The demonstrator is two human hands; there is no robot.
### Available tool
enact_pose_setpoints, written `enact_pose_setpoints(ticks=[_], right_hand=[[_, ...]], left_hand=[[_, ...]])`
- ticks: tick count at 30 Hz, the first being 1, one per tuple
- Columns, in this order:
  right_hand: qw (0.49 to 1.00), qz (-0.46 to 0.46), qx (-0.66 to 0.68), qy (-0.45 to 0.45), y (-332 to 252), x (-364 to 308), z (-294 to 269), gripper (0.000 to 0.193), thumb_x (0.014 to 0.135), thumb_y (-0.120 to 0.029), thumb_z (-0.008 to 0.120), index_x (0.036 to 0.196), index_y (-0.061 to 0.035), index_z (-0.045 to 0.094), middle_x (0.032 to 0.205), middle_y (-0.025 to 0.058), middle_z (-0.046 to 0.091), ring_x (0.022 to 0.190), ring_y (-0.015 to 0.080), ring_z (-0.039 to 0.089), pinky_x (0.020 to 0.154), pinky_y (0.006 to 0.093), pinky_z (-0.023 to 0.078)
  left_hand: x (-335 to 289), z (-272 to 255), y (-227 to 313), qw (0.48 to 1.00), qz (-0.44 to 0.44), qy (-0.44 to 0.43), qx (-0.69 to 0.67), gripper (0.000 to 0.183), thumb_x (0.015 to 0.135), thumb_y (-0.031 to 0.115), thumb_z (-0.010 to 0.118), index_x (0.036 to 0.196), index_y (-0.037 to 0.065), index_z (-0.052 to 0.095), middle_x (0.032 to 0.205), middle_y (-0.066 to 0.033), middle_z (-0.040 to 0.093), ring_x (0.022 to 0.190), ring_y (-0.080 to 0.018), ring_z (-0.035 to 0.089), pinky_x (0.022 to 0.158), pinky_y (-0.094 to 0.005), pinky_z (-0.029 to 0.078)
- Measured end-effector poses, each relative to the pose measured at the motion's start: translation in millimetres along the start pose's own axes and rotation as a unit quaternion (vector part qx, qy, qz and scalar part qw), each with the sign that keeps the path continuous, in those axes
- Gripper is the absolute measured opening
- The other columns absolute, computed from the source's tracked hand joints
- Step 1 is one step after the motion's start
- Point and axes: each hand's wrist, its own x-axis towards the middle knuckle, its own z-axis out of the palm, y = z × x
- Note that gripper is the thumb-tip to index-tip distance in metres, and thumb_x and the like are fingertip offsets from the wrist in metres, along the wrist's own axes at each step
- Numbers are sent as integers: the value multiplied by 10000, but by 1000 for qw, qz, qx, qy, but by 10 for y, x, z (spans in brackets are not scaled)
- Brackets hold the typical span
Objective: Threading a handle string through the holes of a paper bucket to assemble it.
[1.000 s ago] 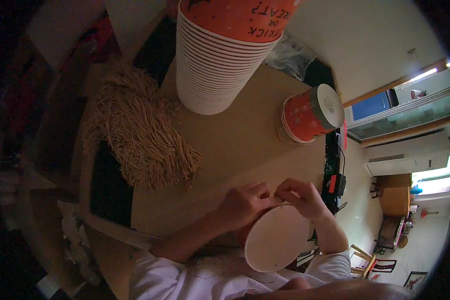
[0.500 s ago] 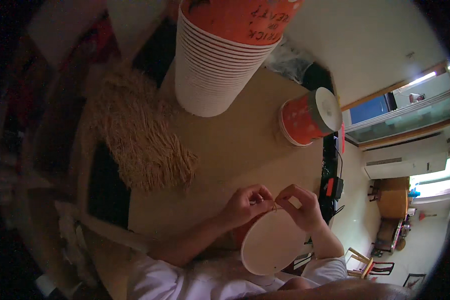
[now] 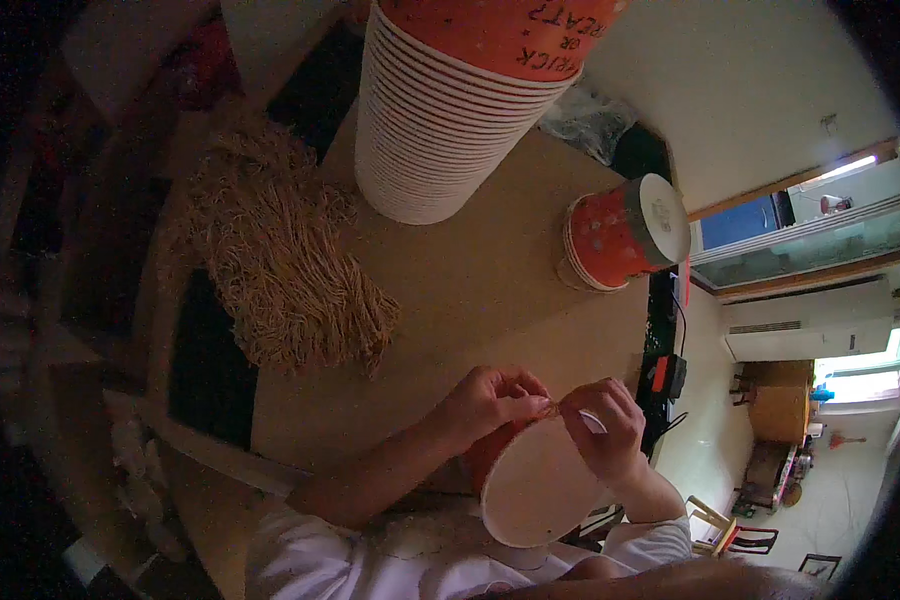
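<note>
The paper cup point(image 3: 538, 487) sits at the near edge of the table point(image 3: 470, 290), just in front of the person's chest, tipped so that its white round base faces up toward the camera and its orange side shows only as a sliver at its left; its long axis runs roughly toward the viewer, leaning a little to the lower right. Both forearms come up from the lower edge and bend inward, so the hands meet over the cup's upper rim. The left hand point(image 3: 492, 398) has its fingers curled, thumb and fingertips pinched on a thin strand point(image 3: 548, 406) at the rim. The right hand point(image 3: 602, 425) is curled over the cup's top right edge, fingers closed against it. A pile of straw-coloured fibres point(image 3: 280, 265) lies on the table to the left, well apart.
</note>
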Motion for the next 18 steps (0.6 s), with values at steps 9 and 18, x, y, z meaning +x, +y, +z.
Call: enact_pose_setpoints(ticks=[9,18], right_hand=[[994,88,69,-20,-16,7,-6,167,686,42,643,812,-38,570,816,90,608,728,287,583,669,347,465],[989,96,108,-29,-24,47,-19,173,688,68,630,820,-28,572,812,92,616,732,270,596,659,337,477]], left_hand=[[78,15,17,1000,-3,-10,3,205,825,225,600,871,25,610,754,-4,595,680,-66,526,637,-216,437],[10,29,88,994,32,-8,100,197,818,209,614,853,16,602,765,5,590,693,-62,526,650,-210,433]])
